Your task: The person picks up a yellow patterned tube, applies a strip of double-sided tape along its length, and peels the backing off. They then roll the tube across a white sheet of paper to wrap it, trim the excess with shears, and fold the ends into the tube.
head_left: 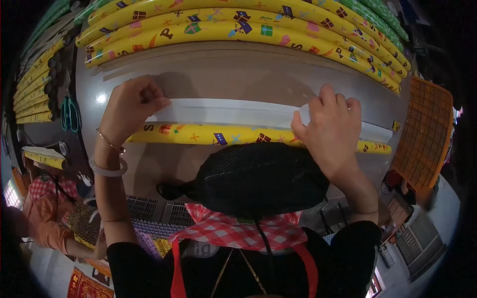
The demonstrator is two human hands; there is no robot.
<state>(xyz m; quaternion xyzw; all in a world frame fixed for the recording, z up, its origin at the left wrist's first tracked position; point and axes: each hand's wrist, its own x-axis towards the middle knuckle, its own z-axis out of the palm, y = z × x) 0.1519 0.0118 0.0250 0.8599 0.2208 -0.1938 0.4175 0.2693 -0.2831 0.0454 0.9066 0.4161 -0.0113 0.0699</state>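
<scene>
Across the worktop, the white strip runs parallel just beyond the yellow roll, left hand pinching it near the roll's left end, right hand curled round a pale piece toward its right

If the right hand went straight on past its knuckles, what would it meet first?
Across the table, the nearest yellow roll looks first in line for the right hand; thin brown strips may lie flat just before it, depth being unclear.
</scene>
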